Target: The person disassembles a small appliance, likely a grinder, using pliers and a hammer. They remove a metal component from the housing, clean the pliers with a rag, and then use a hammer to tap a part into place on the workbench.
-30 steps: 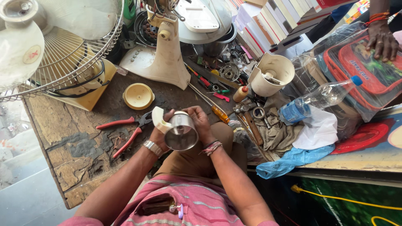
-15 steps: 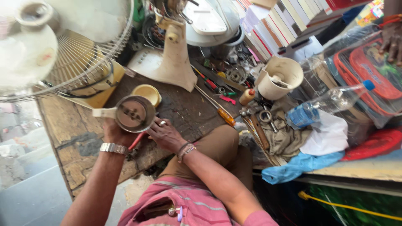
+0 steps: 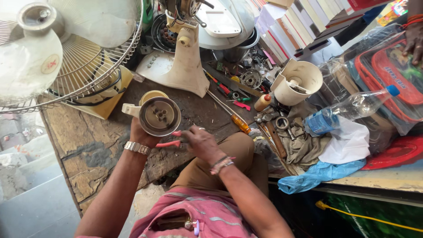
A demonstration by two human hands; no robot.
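**Jar in one hand, pliers under the other**

Far left, a table fan stands at the edge of the wooden surface, its wire cage over the corner. Just right of it my left hand grips a metal grinder jar from below, fingers wrapped around its body, the pale handle pointing left. The mouth faces up at me, so I see straight down to the small blade hub at the bottom. The jar is off any base and held above the surface, beside a round yellow lid lying behind it.

Next, my right hand rests low on the surface, curled over the red-handled pliers. The fingers close on the handles, though I cannot tell how firmly, and the jaws are hidden under the jar and my hand.

As I judge it, the work is mid-way: the jar is out and opened up for inspection, the tool is only being picked up, and nothing has yet been put to the hub.

Further right lie a cream mixer base, a yellow-handled screwdriver, a second white jar, a grey rag, a plastic water bottle and blue plastic. Another person's hand rests on a red bag at the far right.
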